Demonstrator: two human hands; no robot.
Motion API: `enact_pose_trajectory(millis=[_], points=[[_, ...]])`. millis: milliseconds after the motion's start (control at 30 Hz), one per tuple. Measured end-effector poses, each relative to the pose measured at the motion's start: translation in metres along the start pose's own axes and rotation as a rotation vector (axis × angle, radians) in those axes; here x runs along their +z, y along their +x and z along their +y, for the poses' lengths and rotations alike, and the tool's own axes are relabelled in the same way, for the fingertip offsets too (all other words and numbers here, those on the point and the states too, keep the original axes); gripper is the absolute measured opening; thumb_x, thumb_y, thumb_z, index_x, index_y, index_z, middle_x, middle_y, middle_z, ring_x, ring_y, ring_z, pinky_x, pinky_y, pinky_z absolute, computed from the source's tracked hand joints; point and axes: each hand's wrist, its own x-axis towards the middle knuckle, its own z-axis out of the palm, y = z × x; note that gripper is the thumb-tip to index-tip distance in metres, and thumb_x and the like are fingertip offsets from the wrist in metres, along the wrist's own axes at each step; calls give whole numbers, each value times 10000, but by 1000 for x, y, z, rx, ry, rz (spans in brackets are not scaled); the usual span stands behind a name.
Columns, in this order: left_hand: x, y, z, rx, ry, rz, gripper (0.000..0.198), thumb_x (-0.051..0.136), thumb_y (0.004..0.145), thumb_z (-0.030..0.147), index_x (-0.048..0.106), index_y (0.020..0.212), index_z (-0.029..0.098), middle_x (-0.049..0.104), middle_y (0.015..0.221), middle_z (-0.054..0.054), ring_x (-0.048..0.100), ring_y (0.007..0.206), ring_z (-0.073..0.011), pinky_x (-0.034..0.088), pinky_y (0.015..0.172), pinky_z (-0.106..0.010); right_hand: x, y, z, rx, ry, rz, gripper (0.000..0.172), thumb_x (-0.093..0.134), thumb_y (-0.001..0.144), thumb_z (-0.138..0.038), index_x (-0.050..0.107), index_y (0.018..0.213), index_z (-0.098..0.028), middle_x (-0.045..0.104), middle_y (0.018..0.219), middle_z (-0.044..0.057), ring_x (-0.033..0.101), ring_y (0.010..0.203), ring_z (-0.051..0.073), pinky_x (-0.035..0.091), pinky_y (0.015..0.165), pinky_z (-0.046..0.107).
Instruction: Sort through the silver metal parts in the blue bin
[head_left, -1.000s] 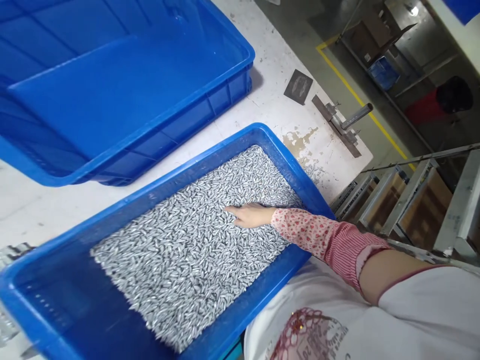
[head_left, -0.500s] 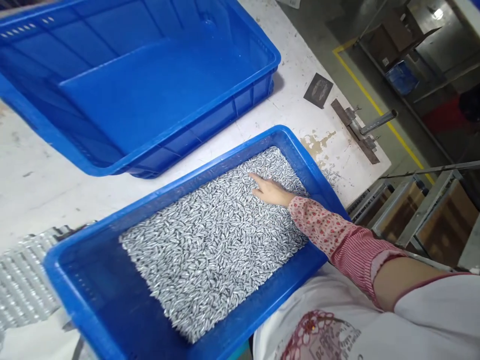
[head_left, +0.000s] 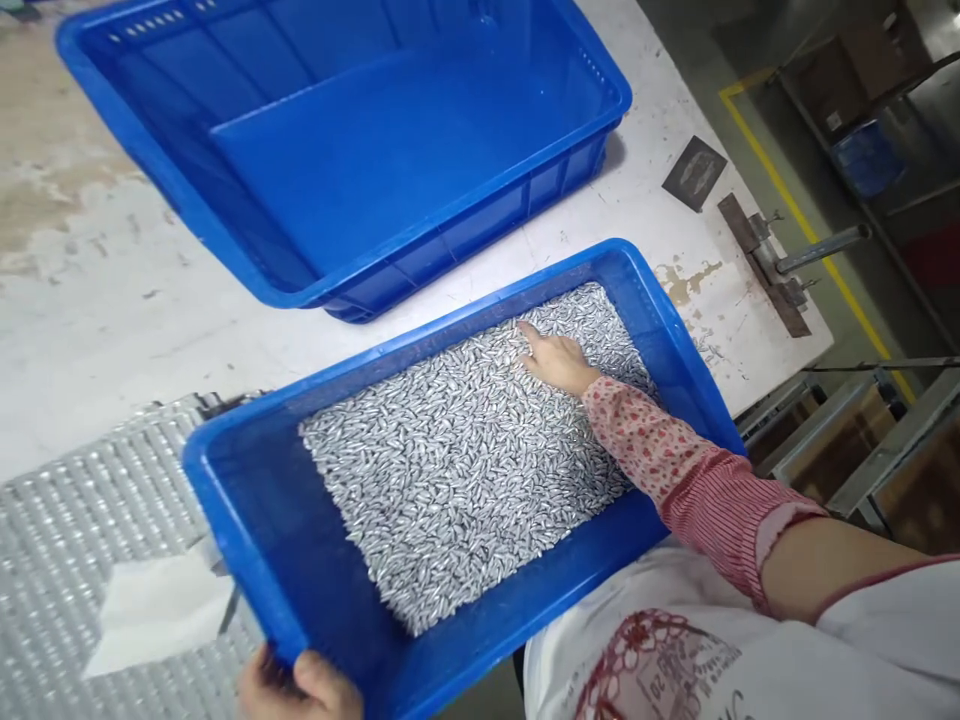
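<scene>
Centrally: one near blue tray, shallow and rectangular, set on the near side of the white, paint-chipped table. Contents: many small metal pieces, silvery and elongated, spread in one layer over the middle and right of the tray, reaching its far wall; blue floor shows at the left end and along the near wall.

One right hand, palm down on the metal pieces toward the tray's far right corner; index finger extended, thumb and index apart. Its arm wears a patterned pink sleeve and crosses the tray's near right corner.

One left hand, thumb and fingers clamped on the tray's rim at the near left corner.

One far blue bin, deeper, on the table beyond the tray, well apart from both hands.

One dark square plate, flat near the table's right edge. One metal bracket with a tube, at that same edge, nearer the table's corner.

Left of the tray: silvery rows, blurred, seemingly stacked metal parts; one white sheet lying on them.

Beyond the table's right edge: one yellow line on the floor.
</scene>
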Motion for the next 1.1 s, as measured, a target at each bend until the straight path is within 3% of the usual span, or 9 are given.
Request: enact_pose_trajectory(millis=[67,167,433,533,633,733,833,967,1100], points=[[1,-1,-2,14,-6,4,623,446,822,446,475,1373,156,613,1185,-184,608,1025,-422,491,854,-593,1,-3,-4,-45,-8,18,573,332,987,-373,206,1519,-202,689,1118,139,647,1043,293,460,881,388],[2,-1,-6,16,-19,-26,638,446,835,449,464,1383,124,604,1215,-216,612,1033,-420,487,869,-579,10,-8,-30,-151,-24,-8,513,320,986,-338,300,1476,-186,691,1110,146,655,1029,287,465,880,395],[9,-1,-23,79,-48,-40,625,442,851,449,456,1384,122,617,1143,-198,617,991,-362,490,866,-508,66,-17,-141,-422,-17,-129,609,385,906,-140,213,1478,-26,722,952,191,710,881,286,534,728,404],[11,-1,-27,92,-66,-46,625,435,853,450,450,1383,118,608,1125,-199,608,969,-356,489,845,-504,92,-38,-177,-594,-43,-172,606,374,867,-64,231,1450,21,719,938,211,717,867,286,542,695,414],[10,-1,-27,104,-92,-46,631,447,846,447,450,1383,115,595,1150,-204,596,987,-356,478,859,-503,113,-70,-196,-779,-76,-191,515,377,886,-82,328,1387,28,717,917,224,720,864,292,541,693,424],[8,-2,-21,107,-133,-41,636,458,833,448,463,1374,114,593,1149,-197,586,993,-349,460,889,-503,125,-96,-195,-877,-91,-228,505,380,911,-120,329,1391,28,722,854,205,724,817,280,537,665,405],[3,-2,-13,107,-169,-42,633,437,836,459,474,1360,105,606,1107,-188,583,976,-342,448,906,-502,120,-99,-178,-825,-122,-209,531,356,923,-131,293,1439,-20,723,814,169,719,752,265,521,620,372],[0,-3,-9,124,-195,-44,618,433,845,456,470,1357,113,599,1112,-180,579,995,-326,444,931,-485,85,-73,-135,-580,-191,-166,574,346,961,-235,226,1503,-91,723,833,145,702,737,267,500,638,355],[2,-3,-13,139,-210,-48,625,426,850,458,462,1359,98,590,1125,-188,572,1003,-331,436,939,-489,44,-51,-87,-271,-251,-88,557,347,986,-378,278,1506,-189,722,948,151,685,900,294,478,762,375]])
